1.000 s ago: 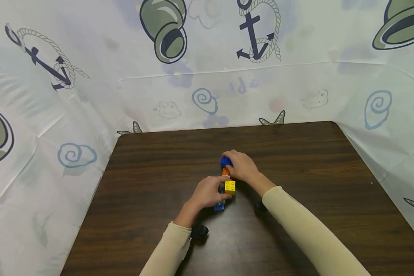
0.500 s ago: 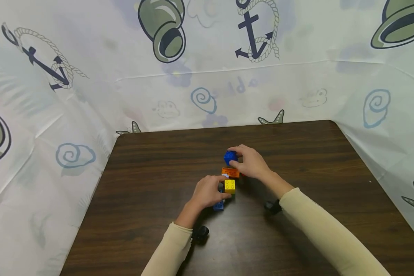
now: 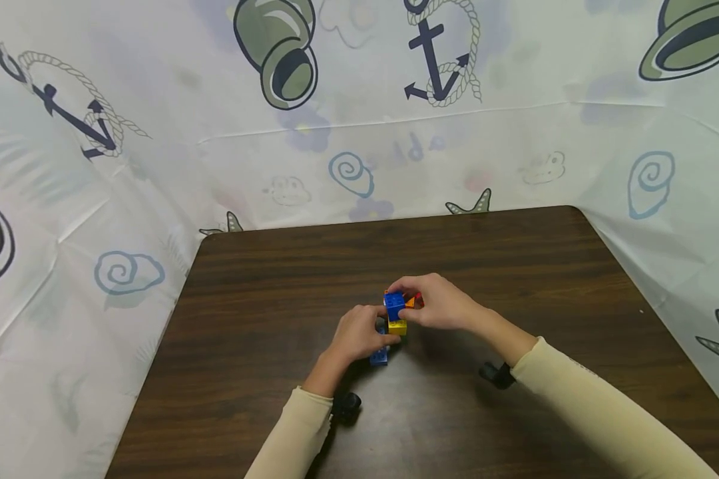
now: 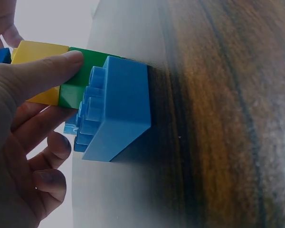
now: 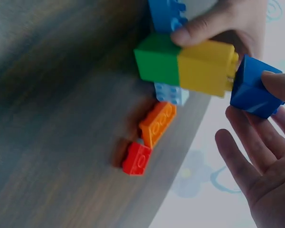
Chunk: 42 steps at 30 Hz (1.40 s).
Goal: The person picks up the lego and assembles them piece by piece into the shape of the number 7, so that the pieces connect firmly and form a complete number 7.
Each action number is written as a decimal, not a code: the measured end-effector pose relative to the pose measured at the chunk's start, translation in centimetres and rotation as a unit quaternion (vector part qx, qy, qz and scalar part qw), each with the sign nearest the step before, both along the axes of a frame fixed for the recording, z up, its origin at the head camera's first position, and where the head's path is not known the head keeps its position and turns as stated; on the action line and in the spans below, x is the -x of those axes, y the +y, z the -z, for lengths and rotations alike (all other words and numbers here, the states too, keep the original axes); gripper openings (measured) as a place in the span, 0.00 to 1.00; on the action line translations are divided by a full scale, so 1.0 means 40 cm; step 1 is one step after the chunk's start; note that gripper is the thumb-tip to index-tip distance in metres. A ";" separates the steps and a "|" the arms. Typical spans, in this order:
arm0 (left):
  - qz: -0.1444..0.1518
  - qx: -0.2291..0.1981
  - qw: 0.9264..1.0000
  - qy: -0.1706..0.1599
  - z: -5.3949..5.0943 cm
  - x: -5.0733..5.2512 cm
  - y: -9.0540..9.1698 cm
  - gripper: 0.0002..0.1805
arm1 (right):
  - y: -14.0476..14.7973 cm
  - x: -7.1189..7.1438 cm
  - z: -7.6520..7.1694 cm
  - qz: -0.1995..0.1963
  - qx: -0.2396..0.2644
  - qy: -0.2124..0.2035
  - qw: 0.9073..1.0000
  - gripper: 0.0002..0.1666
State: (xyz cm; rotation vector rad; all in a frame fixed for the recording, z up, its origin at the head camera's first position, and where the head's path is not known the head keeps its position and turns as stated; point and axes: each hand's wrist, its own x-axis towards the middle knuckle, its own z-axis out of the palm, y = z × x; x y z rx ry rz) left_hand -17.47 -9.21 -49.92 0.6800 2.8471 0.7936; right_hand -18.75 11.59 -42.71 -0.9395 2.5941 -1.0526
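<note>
A yellow block (image 5: 205, 65) sits on a green block (image 5: 156, 61), and the person's left hand (image 3: 359, 332) grips this stack between thumb and fingers. In the left wrist view the left hand's thumb (image 4: 42, 71) lies across the yellow and green blocks. The right hand (image 3: 440, 303) pinches a dark blue block (image 5: 257, 88) right at the yellow block's studs; whether the two are joined I cannot tell. A lighter blue block (image 4: 126, 104) stands on the table close to the green block.
Beyond the stack, a light blue block (image 5: 167, 92), an orange block (image 5: 158, 124) and a red block (image 5: 137, 158) lie on the brown table (image 3: 263, 279). A patterned cloth (image 3: 245, 166) hangs behind the table.
The right hand has brought the dark blue block from the far side toward the person, over the yellow block. The left hand has stayed in place, gripping the stack.
</note>
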 end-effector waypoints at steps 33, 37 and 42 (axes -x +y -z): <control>-0.003 -0.015 1.000 -0.015 0.016 0.006 -0.001 0.21 | -0.005 -0.032 -0.001 0.004 -0.044 0.046 0.998 0.24; 0.001 -0.009 1.000 -0.018 0.016 0.006 -0.001 0.22 | -0.002 -0.034 0.006 0.010 -0.052 0.038 0.998 0.25; 0.000 -0.010 1.000 -0.014 0.015 0.005 0.000 0.22 | -0.002 -0.033 0.010 0.011 -0.059 0.056 0.997 0.25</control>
